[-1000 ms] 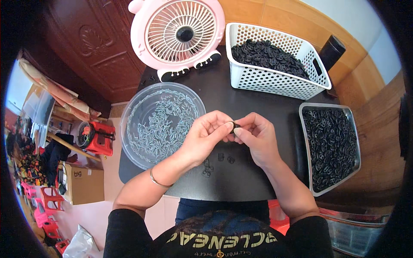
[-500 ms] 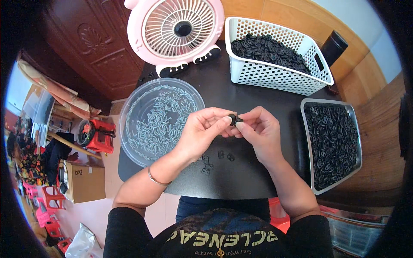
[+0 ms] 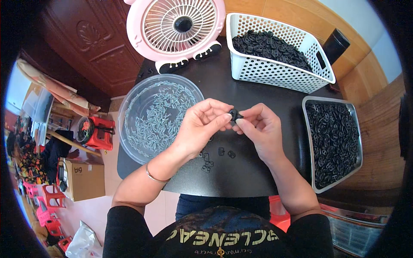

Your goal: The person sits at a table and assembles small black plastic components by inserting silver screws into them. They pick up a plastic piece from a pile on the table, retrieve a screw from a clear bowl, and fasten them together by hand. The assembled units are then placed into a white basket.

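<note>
Between my two hands, over the middle of the dark table, is a small black plastic part (image 3: 233,114). My left hand (image 3: 207,118) pinches it from the left with thumb and fingers. From the right, my right hand (image 3: 259,126) closes thumb and forefinger on the same part; whether it also holds a second small piece there is too small to tell. Below my hands several loose black parts (image 3: 208,165) lie on the tabletop, with two more black pieces (image 3: 231,154) beside them. A round clear tub (image 3: 124,142) of small silvery screws (image 3: 161,120) stands left of my left hand.
A white perforated basket (image 3: 275,76) heaped with black parts stands at the back right. Right of my right arm is a metal tray (image 3: 308,142) full of black oval parts. A pink fan (image 3: 137,43) and a black cylinder (image 3: 336,45) stand at the back of the table (image 3: 254,182).
My hands stay together at nearly the same spot. The black part is turned slightly, and more of it shows between my fingertips. The whole view has shifted a little.
</note>
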### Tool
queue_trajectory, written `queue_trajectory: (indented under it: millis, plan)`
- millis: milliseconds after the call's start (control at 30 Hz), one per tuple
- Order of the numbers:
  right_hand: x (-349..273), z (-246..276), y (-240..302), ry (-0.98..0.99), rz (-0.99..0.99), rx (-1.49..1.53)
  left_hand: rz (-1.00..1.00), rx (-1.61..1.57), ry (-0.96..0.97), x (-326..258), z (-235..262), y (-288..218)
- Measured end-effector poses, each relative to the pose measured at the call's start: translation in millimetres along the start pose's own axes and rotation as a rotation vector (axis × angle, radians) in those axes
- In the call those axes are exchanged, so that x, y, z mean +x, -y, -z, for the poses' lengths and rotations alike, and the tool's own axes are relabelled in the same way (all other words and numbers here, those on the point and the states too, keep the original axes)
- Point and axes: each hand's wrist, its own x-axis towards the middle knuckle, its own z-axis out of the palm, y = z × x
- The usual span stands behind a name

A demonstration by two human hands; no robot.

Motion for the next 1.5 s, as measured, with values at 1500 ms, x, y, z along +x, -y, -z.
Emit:
queue_trajectory:
  millis: [1500]
  plan:
    - [-0.7,-6.2,-1.1,0.015,0.058,-0.016,0.032,-0.171,0.002,-0.8,-2.6,-3.3]
